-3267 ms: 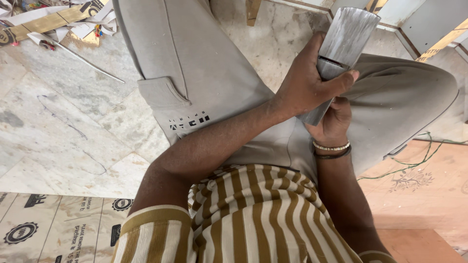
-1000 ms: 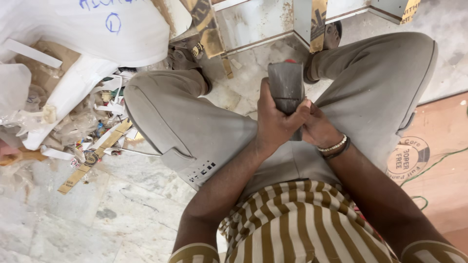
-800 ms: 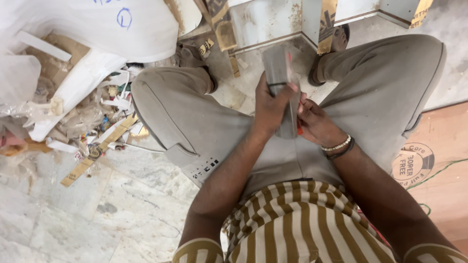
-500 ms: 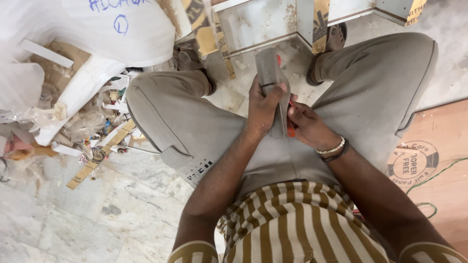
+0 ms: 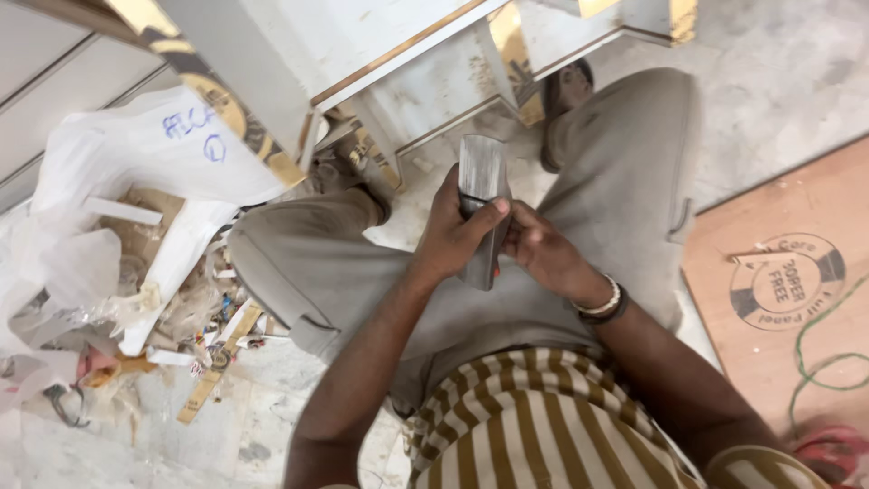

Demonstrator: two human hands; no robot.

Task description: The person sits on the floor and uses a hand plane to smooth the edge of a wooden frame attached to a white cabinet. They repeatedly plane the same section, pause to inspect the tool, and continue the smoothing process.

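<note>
Here I sit over a dusty marble floor (image 5: pixel 787 54), white gold-edged furniture (image 5: pixel 362 45) far ahead, plastic and paper scraps (image 5: pixel 136 272) left, a wood board (image 5: pixel 778 299) right. Above my lap, my left hand (image 5: pixel 453 240) is clenched round a flat, dull grey metal piece (image 5: pixel 482 204); my right hand (image 5: pixel 543 254) pinches its lower edge. It looks mid-handling, nothing fitted yet.

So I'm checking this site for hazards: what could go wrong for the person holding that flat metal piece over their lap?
1. Both bare hands grip the metal piece: the left hand wraps it and the right hand pinches its lower end. An edge could nick ungloved fingers.
2. It is held above the legs, so a slip might drop it onto them.
3. The pile of scraps and plastic and the green cord lie close by and might trip someone.
</note>
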